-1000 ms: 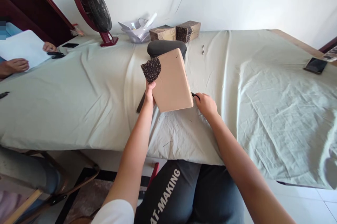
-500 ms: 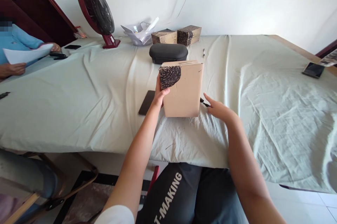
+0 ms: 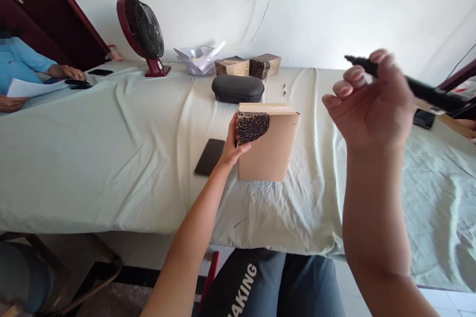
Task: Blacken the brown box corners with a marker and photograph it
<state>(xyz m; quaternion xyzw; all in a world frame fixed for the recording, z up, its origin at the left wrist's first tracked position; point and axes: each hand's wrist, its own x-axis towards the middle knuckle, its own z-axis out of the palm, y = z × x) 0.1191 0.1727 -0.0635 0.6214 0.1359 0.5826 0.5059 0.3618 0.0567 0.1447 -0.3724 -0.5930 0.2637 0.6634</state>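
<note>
My left hand (image 3: pixel 234 142) grips the left edge of a cardboard box (image 3: pixel 268 156), which stands upright on the cloth. Dense black scribbling covers the box's upper left corner. High on the right, well apart from the box, my right hand (image 3: pixel 372 94) is closed around a black marker (image 3: pixel 427 93). Its dark tip points left and the palm side faces me. A flat dark tablet-like slab (image 3: pixel 210 157) lies beside my left hand. Behind the box sits a black zip case (image 3: pixel 238 89).
A pale green cloth (image 3: pixel 111 158) covers the table. Along the wall stand a red fan (image 3: pixel 143 34), a clear plastic basket (image 3: pixel 200 65) and two scribbled cardboard boxes (image 3: pixel 265 66). Another person in a blue sleeve (image 3: pixel 29 56) holds paper (image 3: pixel 35 89) at far left.
My right hand has risen from beside the box to the upper right, with the marker now plainly in it. My left hand still holds the box, which appears slightly turned.
</note>
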